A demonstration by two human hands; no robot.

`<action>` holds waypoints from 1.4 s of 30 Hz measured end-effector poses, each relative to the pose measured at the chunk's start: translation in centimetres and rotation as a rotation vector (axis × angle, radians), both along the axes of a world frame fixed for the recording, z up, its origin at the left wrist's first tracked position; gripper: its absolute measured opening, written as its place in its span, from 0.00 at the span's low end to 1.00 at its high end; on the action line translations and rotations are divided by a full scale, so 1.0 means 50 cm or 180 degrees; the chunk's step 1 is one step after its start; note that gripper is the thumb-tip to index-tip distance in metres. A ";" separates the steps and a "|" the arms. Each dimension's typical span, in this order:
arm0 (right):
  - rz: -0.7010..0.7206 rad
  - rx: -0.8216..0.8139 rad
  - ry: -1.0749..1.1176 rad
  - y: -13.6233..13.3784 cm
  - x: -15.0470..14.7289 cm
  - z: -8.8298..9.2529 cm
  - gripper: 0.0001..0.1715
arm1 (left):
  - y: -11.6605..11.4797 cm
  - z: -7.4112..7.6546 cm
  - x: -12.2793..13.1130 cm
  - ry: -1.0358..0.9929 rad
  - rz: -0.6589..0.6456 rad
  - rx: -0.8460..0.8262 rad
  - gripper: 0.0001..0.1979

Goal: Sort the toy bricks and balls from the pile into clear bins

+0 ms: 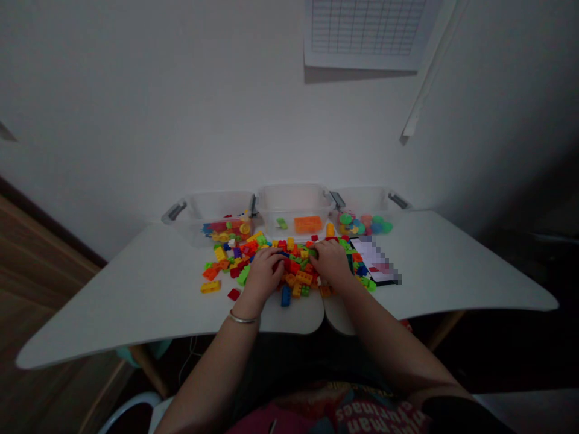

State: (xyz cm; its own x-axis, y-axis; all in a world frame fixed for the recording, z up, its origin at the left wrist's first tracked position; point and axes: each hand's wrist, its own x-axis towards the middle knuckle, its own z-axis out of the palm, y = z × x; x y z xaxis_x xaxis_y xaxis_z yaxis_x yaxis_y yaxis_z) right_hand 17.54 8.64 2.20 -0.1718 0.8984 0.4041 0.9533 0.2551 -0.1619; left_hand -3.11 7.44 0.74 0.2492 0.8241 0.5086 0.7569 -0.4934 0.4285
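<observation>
A loose heap of colourful plastic building bricks lies spread over the white table. My left hand rests on the left-middle part of the heap, its fingers and thumb apart among red and blue bricks. On the other side, my right hand reaches into the bricks with finger and thumb parted around a green piece; whether it grips that piece is unclear. A blue brick lies in front, between my hands. Farther left are a yellow brick and a red brick.
Three clear plastic boxes stand along the wall: the left box with mixed small parts, the middle box with an orange block and a green piece, the right box with round pieces. A tablet-like screen lies right of the heap.
</observation>
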 end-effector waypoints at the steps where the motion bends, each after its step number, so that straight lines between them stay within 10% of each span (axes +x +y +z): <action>1: -0.0014 0.0011 0.0030 0.001 0.000 -0.001 0.08 | 0.000 0.000 0.000 -0.0005 -0.0001 0.0006 0.12; 24: 0.0653 0.1385 0.0632 -0.081 0.021 -0.042 0.12 | -0.006 0.012 0.001 -0.0063 0.0066 0.0520 0.12; 42: 0.0776 0.1588 0.0803 -0.069 0.016 -0.055 0.08 | -0.020 0.071 0.100 0.0249 -0.0177 -0.0211 0.08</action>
